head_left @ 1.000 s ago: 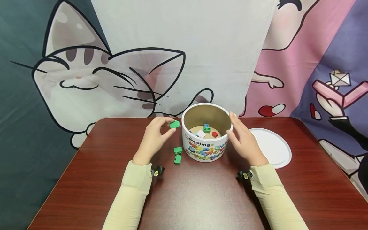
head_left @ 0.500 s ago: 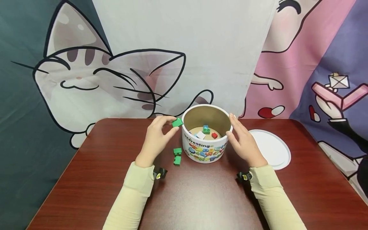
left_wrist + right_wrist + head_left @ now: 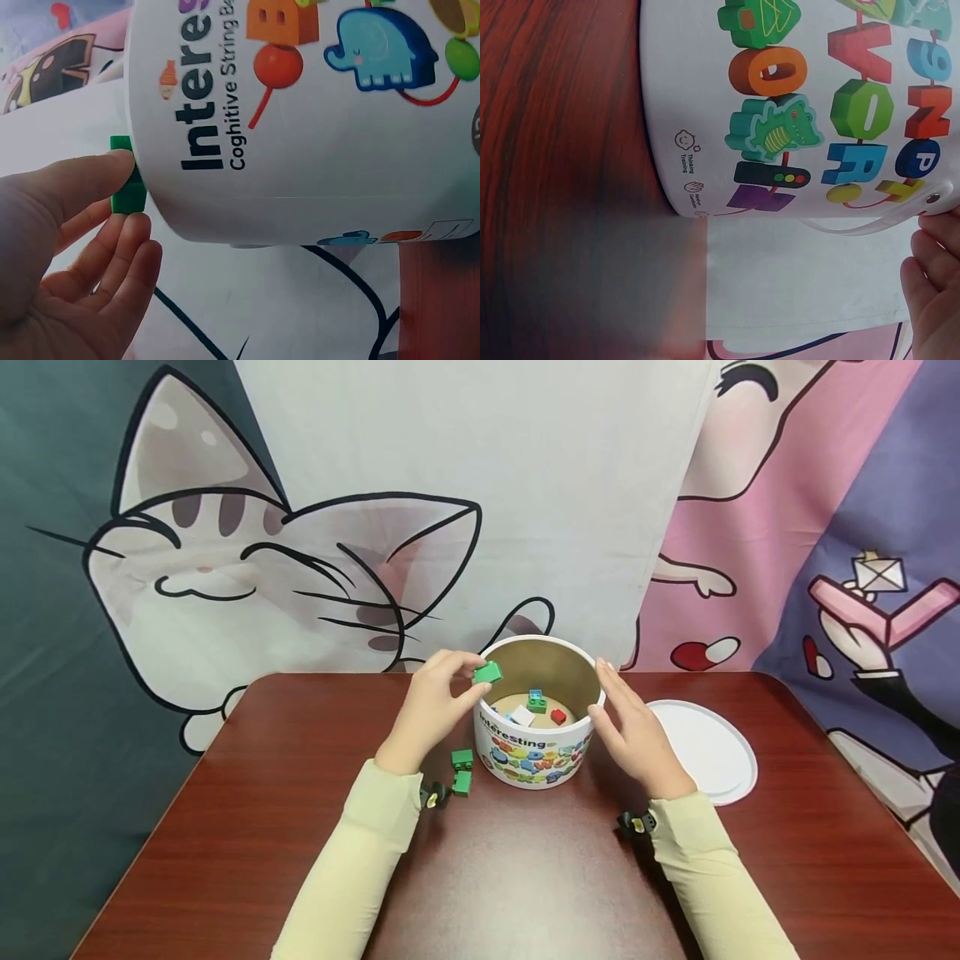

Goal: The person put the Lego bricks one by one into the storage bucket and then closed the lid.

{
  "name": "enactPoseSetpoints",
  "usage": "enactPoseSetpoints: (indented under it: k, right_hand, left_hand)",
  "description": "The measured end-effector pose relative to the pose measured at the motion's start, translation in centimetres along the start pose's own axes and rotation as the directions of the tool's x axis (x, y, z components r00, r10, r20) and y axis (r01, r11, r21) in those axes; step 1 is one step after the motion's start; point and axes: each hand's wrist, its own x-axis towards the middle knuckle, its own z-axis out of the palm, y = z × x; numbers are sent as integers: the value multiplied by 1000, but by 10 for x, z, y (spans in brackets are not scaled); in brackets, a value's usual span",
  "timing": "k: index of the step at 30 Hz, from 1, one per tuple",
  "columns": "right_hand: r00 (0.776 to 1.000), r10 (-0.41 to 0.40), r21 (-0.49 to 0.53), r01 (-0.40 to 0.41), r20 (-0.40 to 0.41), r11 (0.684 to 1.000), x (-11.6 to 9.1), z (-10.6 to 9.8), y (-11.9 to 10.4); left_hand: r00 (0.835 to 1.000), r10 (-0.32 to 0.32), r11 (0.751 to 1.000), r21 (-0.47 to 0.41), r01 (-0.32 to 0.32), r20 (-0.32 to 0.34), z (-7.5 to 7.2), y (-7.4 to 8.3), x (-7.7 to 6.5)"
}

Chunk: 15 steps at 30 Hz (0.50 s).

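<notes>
Currently, on my head feed, the left grip [image 3: 441,703] pinches a green block [image 3: 488,673] between thumb and fingers, gap just the block's width. From the left wrist I see the block right by the rim of a white printed tub [image 3: 534,758]; touching or apart, I cannot tell. Right grip [image 3: 636,737]: fingers straight, thumb spread, laid against the tub on the side away from the left grip, curled round nothing.

Below the left grip, near its wrist, two green blocks [image 3: 462,777] lie end to end on the red-brown counter [image 3: 570,877]. Between the grips, on the tub's floor, I log a green-and-blue stack [image 3: 536,702], a white piece [image 3: 522,716] and a red piece [image 3: 558,717]. Outward of the right grip, a round white lid [image 3: 712,752] lies flat. From the right wrist I note a pale handle [image 3: 904,214] near that grip's fingertips. Beyond both grips, a cartoon cat backdrop [image 3: 202,627].
</notes>
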Motion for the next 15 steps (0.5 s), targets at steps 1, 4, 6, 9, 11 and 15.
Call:
enactPoseSetpoints:
  k: [1, 4, 6, 9, 11, 15]
  right_hand:
    - [1000, -2, 1, 2, 0, 1000, 0, 0, 0]
    - [1000, 0, 5, 0, 4, 1000, 0, 0, 0]
    - [1000, 0, 7, 0, 6, 1000, 0, 0, -1]
    - [1000, -3, 9, 3, 5, 1000, 0, -1, -1]
    - [1000, -3, 10, 3, 4, 1000, 0, -1, -1]
    - [1000, 4, 16, -4, 7, 1000, 1, -1, -2]
  left_hand:
    - [1000, 0, 1000, 5, 0, 13, 1, 0, 3]
    - [998, 1, 1000, 13, -2, 57, 5, 1, 12]
    - [996, -12, 1000, 16, 10, 92, 8, 2, 18]
    - [989, -38, 999, 42, 33, 142, 12, 4, 27]
    - [984, -58, 997, 67, 47, 167, 15, 3, 33]
    - [981, -71, 992, 113, 51, 182, 20, 0, 39]
